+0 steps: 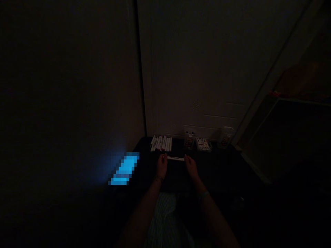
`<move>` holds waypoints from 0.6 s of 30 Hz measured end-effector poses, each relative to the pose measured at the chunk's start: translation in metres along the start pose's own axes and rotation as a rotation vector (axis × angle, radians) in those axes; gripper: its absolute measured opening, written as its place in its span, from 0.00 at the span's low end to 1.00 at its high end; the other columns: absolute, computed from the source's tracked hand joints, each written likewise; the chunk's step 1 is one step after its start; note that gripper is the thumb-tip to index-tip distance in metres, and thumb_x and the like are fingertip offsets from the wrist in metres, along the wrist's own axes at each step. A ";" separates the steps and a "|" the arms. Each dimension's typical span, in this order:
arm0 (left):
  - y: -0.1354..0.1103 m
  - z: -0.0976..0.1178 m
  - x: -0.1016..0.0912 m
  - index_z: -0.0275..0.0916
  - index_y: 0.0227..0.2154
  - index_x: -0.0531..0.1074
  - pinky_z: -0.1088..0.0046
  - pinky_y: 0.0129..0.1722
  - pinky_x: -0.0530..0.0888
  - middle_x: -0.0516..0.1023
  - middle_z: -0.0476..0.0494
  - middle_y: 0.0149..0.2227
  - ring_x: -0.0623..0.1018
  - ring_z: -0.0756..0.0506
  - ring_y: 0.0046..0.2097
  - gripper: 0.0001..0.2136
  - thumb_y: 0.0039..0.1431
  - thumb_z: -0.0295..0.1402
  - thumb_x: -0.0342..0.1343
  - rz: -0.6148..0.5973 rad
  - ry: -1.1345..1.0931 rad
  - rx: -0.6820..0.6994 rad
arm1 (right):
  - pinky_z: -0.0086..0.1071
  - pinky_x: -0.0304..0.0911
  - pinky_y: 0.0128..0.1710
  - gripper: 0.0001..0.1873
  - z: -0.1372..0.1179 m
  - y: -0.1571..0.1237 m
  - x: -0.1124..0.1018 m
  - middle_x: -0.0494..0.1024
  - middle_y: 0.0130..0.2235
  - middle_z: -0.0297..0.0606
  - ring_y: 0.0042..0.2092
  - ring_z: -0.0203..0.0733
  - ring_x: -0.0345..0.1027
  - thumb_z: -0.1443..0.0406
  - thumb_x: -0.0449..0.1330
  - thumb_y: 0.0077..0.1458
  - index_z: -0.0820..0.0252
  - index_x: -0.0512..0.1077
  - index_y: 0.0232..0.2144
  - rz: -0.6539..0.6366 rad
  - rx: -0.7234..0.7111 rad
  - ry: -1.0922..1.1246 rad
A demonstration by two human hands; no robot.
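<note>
A white marker (pixel 176 158) with dark print lies level between my two hands, above the dark table. My left hand (pixel 162 166) pinches its left end, and my right hand (pixel 190 165) pinches the right end. Just beyond my left hand, several white markers (pixel 161 143) lie side by side in a row. Behind my right hand stands a clear container (pixel 189 140) with a printed label and some dark-tipped items in it. Beside that is a clear case (pixel 203 144) that seems to hold white markers. The dim light hides finer detail.
Farther right on the dark table (pixel 217 172) stands another clear labelled container (pixel 226 137). A blurred, glowing blue screen (pixel 125 169) is at the left edge. A pale wall (pixel 193 69) rises behind the table, and a dark framed panel (pixel 289 137) stands at the right.
</note>
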State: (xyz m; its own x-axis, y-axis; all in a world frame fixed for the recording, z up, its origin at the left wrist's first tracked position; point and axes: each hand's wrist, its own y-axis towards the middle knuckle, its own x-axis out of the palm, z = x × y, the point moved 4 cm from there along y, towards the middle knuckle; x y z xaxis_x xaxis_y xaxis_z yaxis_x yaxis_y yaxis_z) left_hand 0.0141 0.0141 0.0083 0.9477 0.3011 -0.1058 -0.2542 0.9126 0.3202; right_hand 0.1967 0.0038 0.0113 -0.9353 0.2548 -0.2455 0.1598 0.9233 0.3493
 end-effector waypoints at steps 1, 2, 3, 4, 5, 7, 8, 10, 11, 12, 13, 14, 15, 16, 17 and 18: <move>0.000 -0.001 0.000 0.38 0.23 0.61 0.79 0.24 0.58 0.58 0.54 0.20 0.60 0.54 0.23 0.16 0.53 0.46 0.42 0.000 -0.003 -0.002 | 0.24 0.47 0.22 0.24 0.000 0.000 -0.001 0.62 0.20 0.31 0.24 0.31 0.52 0.49 0.45 0.51 0.63 0.65 0.20 0.006 0.003 -0.006; 0.000 -0.001 0.001 0.38 0.23 0.61 0.79 0.24 0.58 0.57 0.54 0.20 0.59 0.54 0.23 0.16 0.53 0.46 0.42 0.001 -0.007 -0.004 | 0.24 0.47 0.22 0.25 -0.001 0.000 -0.001 0.62 0.20 0.31 0.24 0.32 0.52 0.49 0.45 0.51 0.63 0.65 0.20 0.008 0.008 -0.012; 0.000 -0.001 0.001 0.38 0.23 0.61 0.79 0.24 0.57 0.57 0.54 0.20 0.59 0.54 0.23 0.16 0.53 0.46 0.42 0.000 -0.010 -0.005 | 0.24 0.46 0.22 0.25 -0.001 0.000 -0.001 0.61 0.19 0.31 0.24 0.32 0.51 0.49 0.44 0.50 0.63 0.65 0.20 0.007 0.016 -0.016; 0.000 0.000 0.001 0.38 0.22 0.61 0.79 0.24 0.57 0.57 0.54 0.20 0.58 0.54 0.23 0.16 0.53 0.46 0.42 -0.001 -0.012 -0.003 | 0.24 0.46 0.21 0.26 -0.002 0.000 -0.001 0.61 0.19 0.31 0.24 0.32 0.51 0.48 0.44 0.50 0.63 0.65 0.19 0.007 0.027 -0.018; 0.000 0.001 0.000 0.38 0.22 0.61 0.79 0.24 0.57 0.57 0.54 0.20 0.58 0.54 0.24 0.16 0.53 0.46 0.42 -0.004 -0.014 0.001 | 0.25 0.45 0.21 0.26 -0.002 0.000 -0.001 0.60 0.19 0.31 0.23 0.31 0.51 0.48 0.44 0.50 0.63 0.64 0.18 0.009 0.037 -0.020; -0.001 0.002 0.000 0.37 0.22 0.61 0.79 0.25 0.58 0.57 0.54 0.20 0.58 0.54 0.24 0.16 0.53 0.47 0.43 -0.002 -0.015 0.002 | 0.25 0.45 0.20 0.26 -0.002 -0.001 -0.001 0.59 0.18 0.31 0.23 0.31 0.50 0.48 0.44 0.50 0.63 0.63 0.17 0.008 0.048 -0.025; -0.001 0.003 0.000 0.37 0.22 0.61 0.79 0.25 0.58 0.57 0.54 0.20 0.59 0.54 0.24 0.16 0.52 0.47 0.43 0.004 -0.013 -0.005 | 0.25 0.45 0.20 0.26 -0.003 -0.001 -0.001 0.59 0.18 0.31 0.23 0.31 0.50 0.48 0.44 0.50 0.63 0.63 0.17 0.004 0.046 -0.025; -0.001 0.003 -0.001 0.37 0.22 0.62 0.79 0.25 0.58 0.58 0.54 0.20 0.59 0.54 0.24 0.17 0.52 0.47 0.43 0.016 -0.009 -0.020 | 0.24 0.45 0.20 0.25 -0.004 -0.001 0.000 0.60 0.19 0.31 0.23 0.31 0.51 0.49 0.44 0.50 0.62 0.63 0.18 -0.001 0.027 -0.025; -0.001 0.003 0.000 0.38 0.23 0.62 0.79 0.25 0.58 0.59 0.54 0.20 0.59 0.54 0.24 0.16 0.52 0.47 0.43 0.015 -0.006 -0.020 | 0.24 0.46 0.21 0.24 -0.005 -0.001 0.000 0.60 0.19 0.31 0.23 0.31 0.51 0.49 0.44 0.50 0.62 0.64 0.19 -0.002 0.016 -0.024; -0.002 0.004 0.000 0.38 0.23 0.62 0.79 0.25 0.59 0.59 0.53 0.20 0.60 0.53 0.24 0.16 0.52 0.46 0.43 0.013 -0.003 -0.014 | 0.24 0.47 0.21 0.23 -0.005 -0.001 0.000 0.61 0.19 0.30 0.23 0.31 0.51 0.49 0.44 0.50 0.61 0.63 0.19 -0.003 0.006 -0.023; -0.002 0.004 0.001 0.38 0.24 0.63 0.79 0.26 0.59 0.60 0.53 0.21 0.61 0.53 0.25 0.16 0.53 0.46 0.43 0.007 0.001 -0.007 | 0.24 0.47 0.21 0.23 -0.006 -0.001 0.000 0.60 0.19 0.30 0.23 0.31 0.51 0.50 0.45 0.50 0.61 0.63 0.19 -0.002 0.001 -0.018; -0.002 0.005 0.001 0.38 0.25 0.63 0.79 0.26 0.60 0.61 0.53 0.21 0.62 0.53 0.25 0.15 0.53 0.45 0.43 0.003 0.005 0.000 | 0.24 0.47 0.22 0.22 -0.006 -0.001 0.000 0.60 0.19 0.30 0.23 0.31 0.51 0.50 0.45 0.50 0.61 0.63 0.19 -0.005 -0.002 -0.011; -0.002 0.005 0.001 0.38 0.25 0.63 0.78 0.27 0.61 0.62 0.53 0.22 0.62 0.53 0.26 0.15 0.53 0.45 0.43 0.000 0.008 0.006 | 0.24 0.48 0.22 0.22 -0.006 -0.001 0.000 0.60 0.19 0.29 0.23 0.31 0.51 0.50 0.45 0.50 0.60 0.62 0.19 -0.012 -0.003 -0.002; -0.002 0.005 0.001 0.38 0.26 0.64 0.78 0.27 0.61 0.62 0.52 0.22 0.63 0.52 0.26 0.14 0.53 0.44 0.43 -0.001 0.011 0.010 | 0.24 0.48 0.22 0.21 -0.006 -0.001 0.001 0.60 0.19 0.29 0.23 0.31 0.51 0.50 0.45 0.51 0.60 0.62 0.20 -0.022 -0.005 0.011; -0.002 0.006 0.000 0.38 0.26 0.64 0.78 0.28 0.61 0.63 0.52 0.22 0.63 0.52 0.26 0.14 0.53 0.44 0.43 0.000 0.014 0.011 | 0.24 0.49 0.22 0.21 -0.006 -0.001 0.001 0.60 0.19 0.29 0.23 0.31 0.52 0.50 0.45 0.51 0.60 0.62 0.20 -0.031 -0.005 0.024; -0.002 0.006 0.000 0.38 0.27 0.64 0.78 0.28 0.62 0.63 0.52 0.22 0.64 0.52 0.27 0.14 0.53 0.44 0.43 -0.001 0.018 0.012 | 0.23 0.49 0.23 0.21 -0.006 -0.001 0.001 0.60 0.20 0.29 0.24 0.31 0.53 0.50 0.45 0.51 0.60 0.63 0.21 -0.035 -0.005 0.034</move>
State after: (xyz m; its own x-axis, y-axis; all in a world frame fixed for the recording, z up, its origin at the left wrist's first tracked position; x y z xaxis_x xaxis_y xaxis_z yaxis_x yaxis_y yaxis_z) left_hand 0.0156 0.0108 0.0131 0.9443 0.3053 -0.1227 -0.2510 0.9095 0.3314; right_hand 0.1938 0.0009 0.0159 -0.9504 0.2124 -0.2273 0.1252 0.9300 0.3457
